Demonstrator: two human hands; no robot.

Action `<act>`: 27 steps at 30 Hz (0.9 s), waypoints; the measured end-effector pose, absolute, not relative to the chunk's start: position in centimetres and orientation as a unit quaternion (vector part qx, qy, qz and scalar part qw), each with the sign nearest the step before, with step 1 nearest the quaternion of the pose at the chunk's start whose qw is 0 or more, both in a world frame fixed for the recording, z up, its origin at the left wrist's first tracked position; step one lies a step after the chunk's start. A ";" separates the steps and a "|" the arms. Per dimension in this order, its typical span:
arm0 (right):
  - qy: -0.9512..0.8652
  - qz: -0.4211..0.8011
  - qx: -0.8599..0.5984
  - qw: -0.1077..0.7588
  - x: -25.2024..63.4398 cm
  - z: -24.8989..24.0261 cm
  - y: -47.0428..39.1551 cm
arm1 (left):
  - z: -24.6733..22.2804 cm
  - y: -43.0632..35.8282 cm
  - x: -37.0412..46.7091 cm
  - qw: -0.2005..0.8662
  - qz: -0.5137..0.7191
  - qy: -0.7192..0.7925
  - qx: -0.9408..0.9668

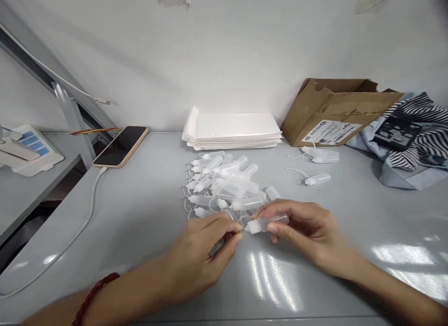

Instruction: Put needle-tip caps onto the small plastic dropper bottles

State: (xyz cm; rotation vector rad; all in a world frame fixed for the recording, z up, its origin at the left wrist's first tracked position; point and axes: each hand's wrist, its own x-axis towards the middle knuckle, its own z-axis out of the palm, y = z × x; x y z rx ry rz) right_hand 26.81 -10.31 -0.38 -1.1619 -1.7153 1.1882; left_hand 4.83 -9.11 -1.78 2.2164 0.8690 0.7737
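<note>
My right hand (pixel 308 232) holds a small translucent needle-tip squeeze bottle (pixel 276 219) with a white top, lying nearly level with its tip pointing left. Thumb and fingers are closed around its body. Just left of that tip, my left hand (pixel 206 251) pinches thumb and forefinger together; what lies between them is too small to make out. A thin clear strap loops close to the pinched fingertips. Behind both hands spreads a pile of similar bottles (pixel 231 176), several with thin looped straps and mostly pointing left.
White padded envelopes (pixel 234 130) are stacked against the wall. To the right are a few separate bottles (pixel 318 179), an open cardboard box (pixel 329 111) and striped cloth (pixel 413 139). A phone (pixel 121 146) with a white charging cable (pixel 91 207) lies at left.
</note>
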 end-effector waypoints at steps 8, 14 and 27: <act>-0.629 0.488 -0.477 0.373 27.2 -0.1 -10.0 | -1.5 -8.9 4.8 0.297 0.317 0.352 0.829; -0.624 0.511 -0.463 0.367 26.8 -0.6 -10.3 | -1.6 -9.1 4.8 0.281 0.336 0.328 0.837; -0.708 0.420 -0.503 0.263 30.6 0.6 -7.5 | -2.5 -8.3 4.4 0.198 0.330 0.343 0.857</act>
